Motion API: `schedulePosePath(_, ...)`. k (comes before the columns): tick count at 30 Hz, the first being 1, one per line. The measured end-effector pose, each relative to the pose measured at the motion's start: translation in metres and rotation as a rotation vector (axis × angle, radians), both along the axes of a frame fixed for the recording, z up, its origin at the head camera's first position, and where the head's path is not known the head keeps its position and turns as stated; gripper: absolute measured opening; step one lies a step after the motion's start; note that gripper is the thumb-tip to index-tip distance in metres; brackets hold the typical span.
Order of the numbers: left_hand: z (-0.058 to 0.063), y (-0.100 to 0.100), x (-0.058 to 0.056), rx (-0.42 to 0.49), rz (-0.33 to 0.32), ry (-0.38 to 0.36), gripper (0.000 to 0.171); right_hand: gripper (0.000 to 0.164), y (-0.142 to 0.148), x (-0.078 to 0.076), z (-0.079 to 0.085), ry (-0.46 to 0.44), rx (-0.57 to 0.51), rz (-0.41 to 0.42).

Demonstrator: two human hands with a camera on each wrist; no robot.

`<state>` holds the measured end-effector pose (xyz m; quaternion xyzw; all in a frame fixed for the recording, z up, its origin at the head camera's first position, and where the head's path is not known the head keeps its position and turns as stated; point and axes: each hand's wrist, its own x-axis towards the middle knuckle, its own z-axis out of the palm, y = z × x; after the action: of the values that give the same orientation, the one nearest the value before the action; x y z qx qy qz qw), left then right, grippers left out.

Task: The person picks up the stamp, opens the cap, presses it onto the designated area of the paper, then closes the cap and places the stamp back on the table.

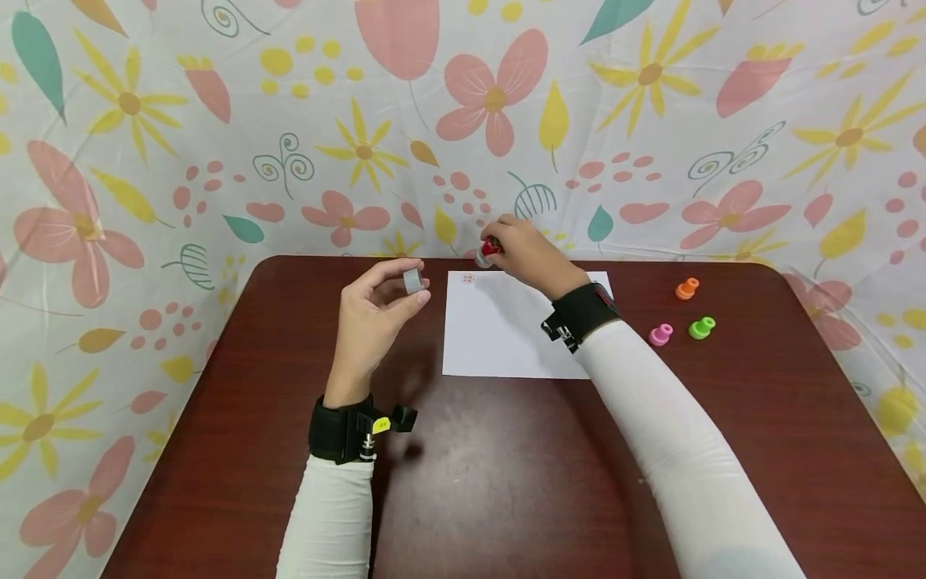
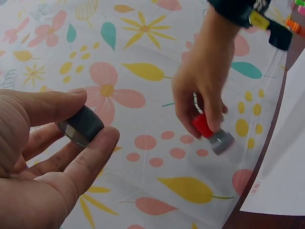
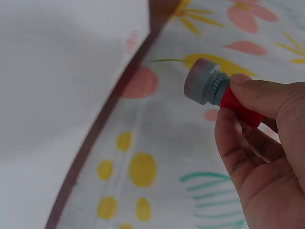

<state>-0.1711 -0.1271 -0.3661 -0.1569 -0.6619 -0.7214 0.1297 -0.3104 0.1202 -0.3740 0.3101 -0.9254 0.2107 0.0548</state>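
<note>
My left hand (image 1: pixel 370 314) is raised over the table, pinching a small grey cap (image 1: pixel 413 281) between thumb and fingers. In the left wrist view the cap (image 2: pixel 88 125) looks round and hollow, tilted in the fingertips. My right hand (image 1: pixel 534 256) grips a self-inking stamp by its red handle (image 3: pixel 240 107), above the paper's far edge. The stamp's grey, partly clear end (image 3: pixel 202 81) shows in the right wrist view, uncapped and pointing away from the palm. A sheet of white paper (image 1: pixel 506 338) lies below, with a small red stamped mark (image 1: pixel 468 279) near its far left corner.
Right of the paper stand three small stamp-like pegs: orange (image 1: pixel 686 289), pink (image 1: pixel 660 334) and green (image 1: pixel 702 327). The dark wooden table (image 1: pixel 492 474) ends at the back against a flower-printed cloth (image 1: pixel 448 121).
</note>
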Motion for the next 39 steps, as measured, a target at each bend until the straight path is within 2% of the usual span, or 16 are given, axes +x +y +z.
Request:
schedulePosePath(6, 0.000, 0.005, 0.000, -0.014, -0.028, -0.016, 0.038, 0.029, 0.017, 0.033, 0.009, 0.132, -0.106, 0.023)
schedulePosePath(11, 0.001, 0.009, 0.001, -0.031, -0.046, -0.005, 0.039, 0.031, 0.026, 0.065, 0.009, 0.194, -0.216, 0.038)
schedulePosePath(15, 0.001, 0.014, 0.002, -0.029, -0.082, 0.009, 0.038, 0.032, 0.030, 0.089, 0.007, 0.203, -0.284, 0.006)
schedulePosePath(22, -0.003, 0.026, 0.004, -0.047, -0.138, -0.003, 0.038, 0.035, 0.031, 0.127, 0.006, 0.138, -0.409, -0.026)
schedulePosePath(29, -0.002, 0.036, 0.008, -0.078, -0.172, -0.014, 0.038, 0.036, 0.027, 0.141, 0.012, 0.125, -0.505, 0.002)
schedulePosePath(36, -0.003, 0.040, 0.009, -0.089, -0.169, -0.012, 0.039, 0.036, 0.026, 0.148, 0.020, 0.110, -0.565, 0.039)
schedulePosePath(39, -0.004, 0.043, 0.008, -0.089, -0.192, 0.006, 0.039, 0.036, 0.025, 0.150, 0.021, 0.103, -0.569, 0.050)
